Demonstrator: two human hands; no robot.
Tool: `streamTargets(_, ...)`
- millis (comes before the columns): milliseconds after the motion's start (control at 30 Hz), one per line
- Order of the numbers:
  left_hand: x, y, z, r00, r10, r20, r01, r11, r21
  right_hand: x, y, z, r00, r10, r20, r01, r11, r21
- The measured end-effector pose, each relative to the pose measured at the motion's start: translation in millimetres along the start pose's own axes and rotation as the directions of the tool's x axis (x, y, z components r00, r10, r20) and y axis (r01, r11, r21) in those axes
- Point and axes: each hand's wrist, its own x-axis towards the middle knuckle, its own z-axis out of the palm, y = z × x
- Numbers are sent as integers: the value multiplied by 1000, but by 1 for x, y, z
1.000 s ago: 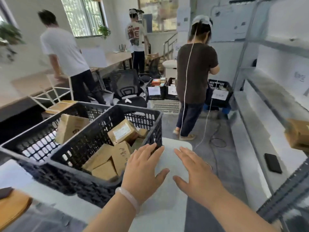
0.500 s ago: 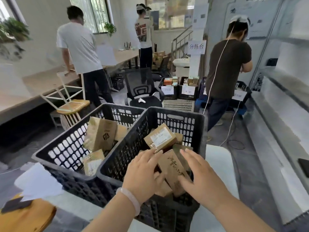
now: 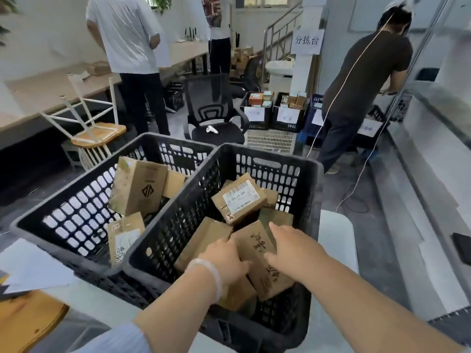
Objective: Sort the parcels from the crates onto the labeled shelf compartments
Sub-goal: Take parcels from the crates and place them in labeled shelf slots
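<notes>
Scanning from the left: left crate (image 3: 74, 220), black mesh, with a tall parcel (image 3: 137, 187) leaning upright inside and a small parcel (image 3: 125, 238) lower down, nearer the front. Touching its side, right crate (image 3: 267, 159), same kind, packed with brown boxes, labelled parcel (image 3: 239, 200) tilted on top near the far wall. Reaching down into that right crate, left hand (image 3: 226, 261), pale bracelet (image 3: 209, 271) at the wrist, fingers curled over the left edge of the inked parcel (image 3: 257, 248), thumb pressed on its upper face. Inked parcel lying slanted among the other boxes at the near end of the crate, between both hands. Gripping the opposite edge, right hand (image 3: 293, 250), fingers bent over the parcel's right side, thumb laid across its face. Further right, white table (image 3: 336, 238) showing beside the crate, then grey shelf (image 3: 418, 194) along the wall. Half a second back: both hands above the boxes, fingers spread and holding nothing; now lower inside the crate and clamped on the parcel. A full second back: hands flat over the white table, beside the crate rather than in it.
</notes>
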Motion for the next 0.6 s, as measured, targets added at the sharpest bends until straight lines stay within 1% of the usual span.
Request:
streamTargets(100, 14, 1, 2, 990, -103, 100, 99, 994, 46, 19, -5, 1, 990, 87, 109, -68, 983, -171)
streamTargets(167, 19, 5, 5, 976, -120, 184, 120, 993, 13, 26, -8, 5, 980, 103, 170, -57, 965, -254)
streamTargets(200, 21, 6, 7, 969, -114, 219, 120, 993, -13, 27, -8, 6, 976, 102, 191, -50, 965, -259)
streamTargets(267, 25, 7, 8, 966, -93, 241, 115, 991, -76, 29, -7, 9, 972, 104, 211, -62, 978, -197)
streamTargets(367, 28, 6, 5, 979, -49, 196, 92, 971, -220, 32, -7, 6, 976, 126, 179, -121, 992, -40)
streamTargets(433, 27, 6, 4, 984, -19, 177, 73, 949, -308, 34, -7, 3, 972, 168, 166, -176, 983, 41)
streamTargets(500, 27, 5, 5, 984, 6, 176, 63, 921, -383, 35, -10, 0, 962, 216, 168, -240, 961, 136)
streamTargets(567, 26, 2, 5, 987, 18, 157, 58, 881, -470, 36, -15, -3, 952, 254, 170, -296, 906, 303)
streamTargets(600, 26, 0, 5, 992, 24, 125, 46, 848, -528, 36, -17, -5, 950, 268, 158, -310, 863, 399)
